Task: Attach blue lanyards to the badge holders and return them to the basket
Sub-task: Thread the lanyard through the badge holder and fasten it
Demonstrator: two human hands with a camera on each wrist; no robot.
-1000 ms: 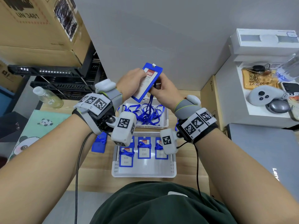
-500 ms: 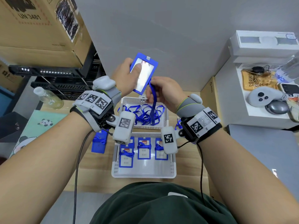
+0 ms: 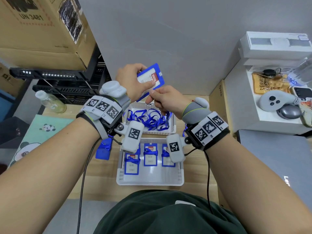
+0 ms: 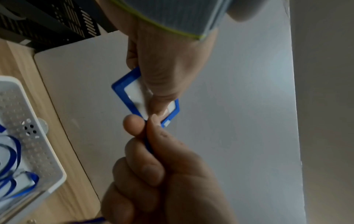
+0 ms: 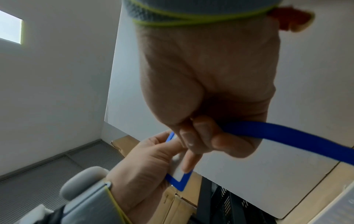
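The blue badge holder (image 3: 150, 78) is now lying tilted toward horizontal at upper centre of the head view, where half a second ago it was standing more upright and higher. The left hand (image 3: 133, 81) is clamping it, thumb across the clear face. The right hand (image 3: 166, 100) is pinching the blue lanyard (image 5: 287, 134) just below the holder's lower edge; whether the strap is through the slot cannot be told. That turn probably means the threading is being finished or checked, with the return to the basket not yet done.

Both hands are working in open air above the lanyard basket (image 3: 168, 130). Below it, the badge basket (image 3: 150, 181) is holding three finished holders in its upper half, leaving bare floor nearer its lower rim. A loose blue holder (image 3: 103, 149) is lying on the counter (image 3: 104, 174) left of it.
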